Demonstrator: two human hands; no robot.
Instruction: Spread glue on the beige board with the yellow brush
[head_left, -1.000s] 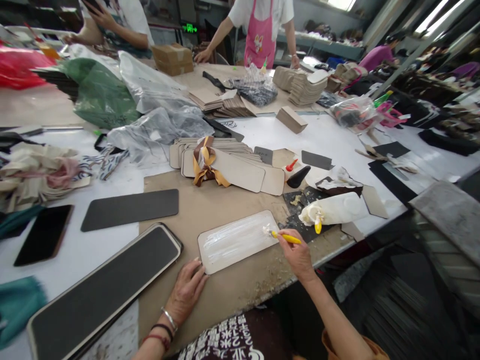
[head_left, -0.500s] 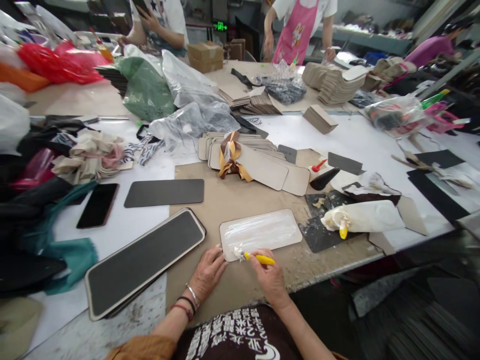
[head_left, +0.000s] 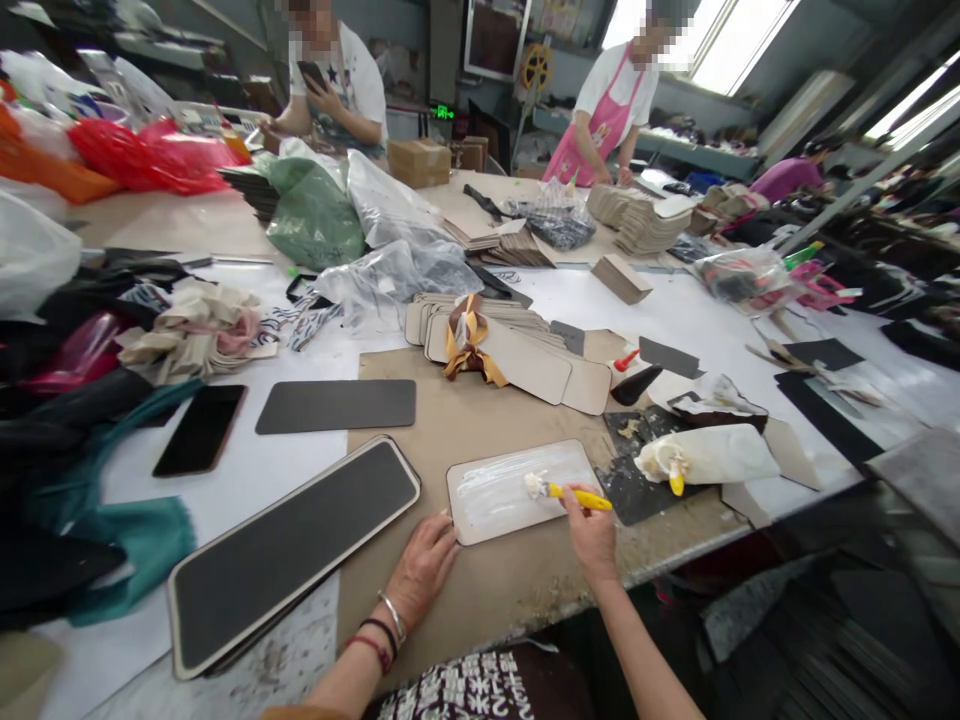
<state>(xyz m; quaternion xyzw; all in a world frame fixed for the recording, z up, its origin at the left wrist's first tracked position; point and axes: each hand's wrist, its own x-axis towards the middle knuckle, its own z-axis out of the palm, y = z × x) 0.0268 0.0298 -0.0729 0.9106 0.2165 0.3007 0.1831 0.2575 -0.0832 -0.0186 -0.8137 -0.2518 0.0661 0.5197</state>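
My right hand (head_left: 591, 535) is closed round the yellow handle of a glue brush (head_left: 574, 494). The bristles, thick with white paste, touch a pale rounded rectangular board (head_left: 487, 510) right of its middle. Streaky wet white coating covers much of that board's face. At its lower left corner my left hand (head_left: 426, 565) grips the edge with bent fingertips, partly hidden from above. Left of this hand lies a long dark panel with a pale rim (head_left: 300, 550), on top of others. To the right, a white plastic glue container (head_left: 720, 455) lies on its side, paste round its mouth.
Fanned pale boards (head_left: 525, 355), tied with a brown and yellow ribbon, lie behind. A dark grey board (head_left: 336, 406) and a phone (head_left: 201, 430) are at left. A paste-spotted black sheet (head_left: 637, 500) sits under the container. Two people stand across the table.
My right hand has carried the brush rightward and up along the board, from its lower left corner to right of the middle. My left hand stays at the corner. The camera view has tilted up.
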